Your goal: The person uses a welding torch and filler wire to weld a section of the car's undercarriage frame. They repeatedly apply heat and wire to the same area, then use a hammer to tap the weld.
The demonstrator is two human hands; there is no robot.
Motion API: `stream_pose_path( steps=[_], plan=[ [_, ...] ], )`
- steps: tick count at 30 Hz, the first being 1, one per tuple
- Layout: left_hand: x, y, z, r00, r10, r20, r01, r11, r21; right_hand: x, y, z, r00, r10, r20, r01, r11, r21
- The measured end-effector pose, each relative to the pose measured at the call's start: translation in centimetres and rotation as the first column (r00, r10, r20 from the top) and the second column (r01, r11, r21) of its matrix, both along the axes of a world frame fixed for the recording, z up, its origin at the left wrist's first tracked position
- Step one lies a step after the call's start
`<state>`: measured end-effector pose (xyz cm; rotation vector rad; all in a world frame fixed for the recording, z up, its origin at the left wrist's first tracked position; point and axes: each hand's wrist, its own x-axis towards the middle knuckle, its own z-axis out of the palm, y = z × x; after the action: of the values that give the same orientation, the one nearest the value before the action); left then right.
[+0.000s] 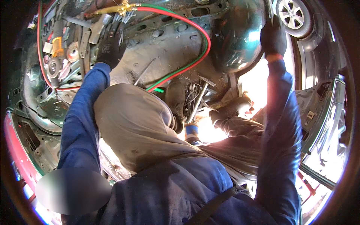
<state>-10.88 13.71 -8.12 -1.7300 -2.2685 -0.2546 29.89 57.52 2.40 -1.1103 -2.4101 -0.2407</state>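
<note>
My left hand [111, 45], in a black glove, reaches to the upper left with its fingers stretched out. It lies over a hammer [98, 31] and beside several thin metal rods [123, 18]. A brass torch [119, 8] with a red hose [195, 26] and a green hose [170, 13] lies just beyond. At the upper right my right hand [273, 39], also gloved, is closed against the edge of the car body beside a rounded green panel [240, 45]. What its fingers grip is too dark to make out.
An angle grinder [56, 48] and a loose disc [72, 51] lie among tools at the left. A chipping hammer with a coiled handle [198, 99] rests near my boots. The hoses loop across the bare car floor [150, 54]. Another car's wheel [292, 15] stands at the upper right.
</note>
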Motion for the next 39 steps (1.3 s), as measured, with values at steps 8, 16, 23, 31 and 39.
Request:
stream_pose_path(
  steps=[8,16,23,31,39],
  plan=[
    [0.2,0.0,0.3,0.997,0.033,-0.074,-0.038,0.997,-0.072,4.7,-26.3,-20.0,0.976,-0.140,0.164,0.211,0.475,-0.854],
    [-0.9,0.4,-0.6,0.994,-0.064,-0.093,0.061,0.998,-0.030,7.2,-33.5,-27.8,0.843,-0.132,0.522,0.538,0.242,-0.807],
    [-0.8,1.3,-1.6,0.994,0.077,-0.072,-0.089,0.981,-0.174,13.0,-20.4,-26.4,0.919,0.107,0.379,0.198,0.707,-0.679],
    [-1.6,0.4,-1.7,0.997,0.056,-0.056,-0.064,0.986,-0.155,13.7,-13.9,-14.9,0.911,0.144,0.386,0.195,0.675,-0.712],
    [-0.3,1.2,0.1,0.999,0.020,-0.044,-0.026,0.991,-0.131,15.2,-19.5,-20.8,0.912,-0.051,0.407,0.350,0.615,-0.706]
  ],
)
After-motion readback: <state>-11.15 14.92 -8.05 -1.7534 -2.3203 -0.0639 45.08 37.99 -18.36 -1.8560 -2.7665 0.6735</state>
